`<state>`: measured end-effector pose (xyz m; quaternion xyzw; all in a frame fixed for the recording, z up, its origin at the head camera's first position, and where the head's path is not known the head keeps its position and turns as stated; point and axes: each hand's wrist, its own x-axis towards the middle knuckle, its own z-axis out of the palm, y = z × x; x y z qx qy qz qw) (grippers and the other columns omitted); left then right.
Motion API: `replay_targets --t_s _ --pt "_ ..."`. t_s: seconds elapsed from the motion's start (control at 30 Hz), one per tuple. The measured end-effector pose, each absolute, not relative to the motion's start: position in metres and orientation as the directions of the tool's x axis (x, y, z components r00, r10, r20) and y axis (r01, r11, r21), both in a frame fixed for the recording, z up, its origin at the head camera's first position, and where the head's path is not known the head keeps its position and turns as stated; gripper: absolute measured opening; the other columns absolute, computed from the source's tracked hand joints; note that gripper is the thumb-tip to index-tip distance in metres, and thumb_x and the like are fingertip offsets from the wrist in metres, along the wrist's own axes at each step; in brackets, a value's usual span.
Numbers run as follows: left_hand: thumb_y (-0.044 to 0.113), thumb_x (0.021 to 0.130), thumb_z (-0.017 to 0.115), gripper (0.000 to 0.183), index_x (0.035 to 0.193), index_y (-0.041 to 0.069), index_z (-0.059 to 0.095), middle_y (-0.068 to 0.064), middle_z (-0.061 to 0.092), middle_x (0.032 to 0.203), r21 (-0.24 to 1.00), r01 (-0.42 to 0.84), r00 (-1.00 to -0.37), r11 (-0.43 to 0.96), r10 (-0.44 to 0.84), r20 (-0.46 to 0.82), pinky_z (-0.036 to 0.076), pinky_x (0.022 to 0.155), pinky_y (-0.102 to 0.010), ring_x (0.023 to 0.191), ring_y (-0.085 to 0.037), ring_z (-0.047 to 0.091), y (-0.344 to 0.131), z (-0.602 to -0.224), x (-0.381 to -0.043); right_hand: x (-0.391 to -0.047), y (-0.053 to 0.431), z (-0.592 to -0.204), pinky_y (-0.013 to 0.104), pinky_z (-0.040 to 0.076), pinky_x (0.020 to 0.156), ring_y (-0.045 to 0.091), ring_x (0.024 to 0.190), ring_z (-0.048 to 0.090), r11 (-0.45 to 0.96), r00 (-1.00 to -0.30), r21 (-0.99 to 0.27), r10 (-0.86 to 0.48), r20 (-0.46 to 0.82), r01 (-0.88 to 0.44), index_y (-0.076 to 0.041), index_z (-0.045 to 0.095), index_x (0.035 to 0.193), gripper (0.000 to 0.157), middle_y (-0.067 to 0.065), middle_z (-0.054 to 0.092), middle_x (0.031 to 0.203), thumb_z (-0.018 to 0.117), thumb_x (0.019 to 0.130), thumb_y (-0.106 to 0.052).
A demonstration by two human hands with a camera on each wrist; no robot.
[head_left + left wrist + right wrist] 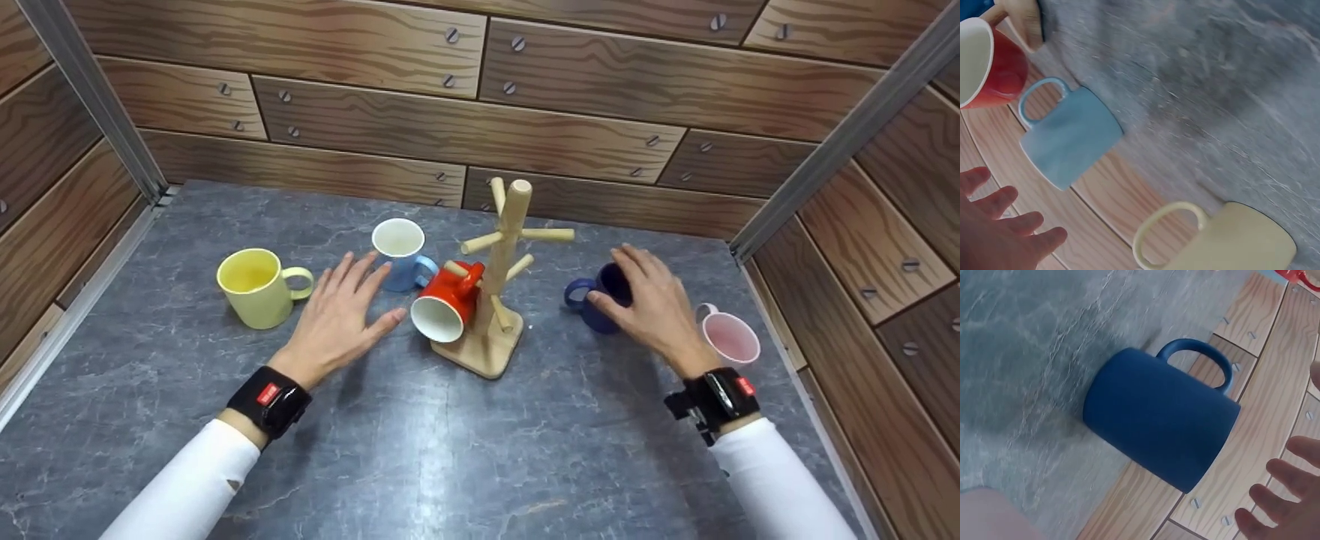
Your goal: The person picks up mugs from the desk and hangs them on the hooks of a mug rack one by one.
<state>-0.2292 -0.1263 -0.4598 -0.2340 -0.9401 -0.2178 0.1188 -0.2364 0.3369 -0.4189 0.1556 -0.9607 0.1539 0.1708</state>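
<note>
A red mug [444,306] hangs tilted by its handle from a lower peg of the wooden mug tree [496,277], its white inside facing forward. My left hand [334,319] hovers with spread fingers between the yellow mug [259,296] and the light blue mug [401,262], holding nothing. On the other side, my right hand [652,304] is over the dark blue mug [1157,416], partly hiding it in the head view. The right wrist view shows its fingers apart from that mug. A pink mug [729,337] stands beside the right wrist.
The grey marbled tabletop [435,465] is bounded by wood-patterned walls [360,112] at the back and both sides. Several bare pegs stick out of the mug tree, at different heights. Metal profiles [817,127] run up the corners.
</note>
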Motion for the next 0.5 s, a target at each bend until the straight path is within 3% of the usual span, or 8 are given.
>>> replay_targets --t_s 0.5 --pt "0.074 0.097 0.046 0.087 0.158 0.012 0.043 -0.016 0.032 0.166 0.299 0.458 -0.88 0.837 0.377 0.29 0.015 0.122 -0.066 0.154 -0.044 0.02 -0.132 -0.462 -0.226 -0.259 0.343 -0.419 0.073 0.023 0.115 0.054 0.148 0.023 0.938 -0.968 -0.254 -0.202 0.15 -0.236 -0.003 0.031 0.161 0.1 0.029 0.029 0.163 0.072 0.09 -0.061"
